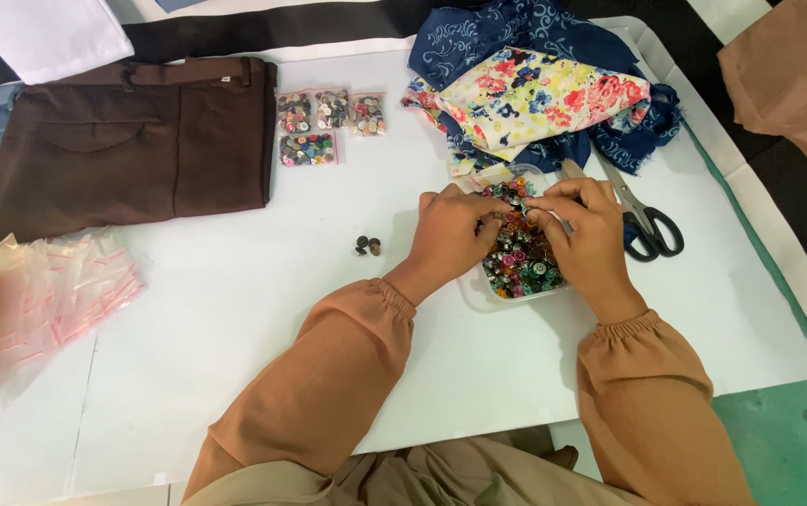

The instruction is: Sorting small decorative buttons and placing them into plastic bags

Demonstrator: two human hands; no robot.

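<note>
both hands sit over the clear tray of coloured buttons (pixel 520 262) mid-table; the left hand (pixel 450 234) and right hand (pixel 586 234) curl their fingers together, pinching something small, too tiny to name. four filled bags (pixel 324 126) lie apart, beside the brown trousers (pixel 127 141).

Both arms reach forward in tan sleeves gathered at the wrists. The left hand (pixel 452 232) and right hand (pixel 583 232) lie close together, palms down, fingers curled inward, their fingertips nearly meeting in a pinching grip.
</note>
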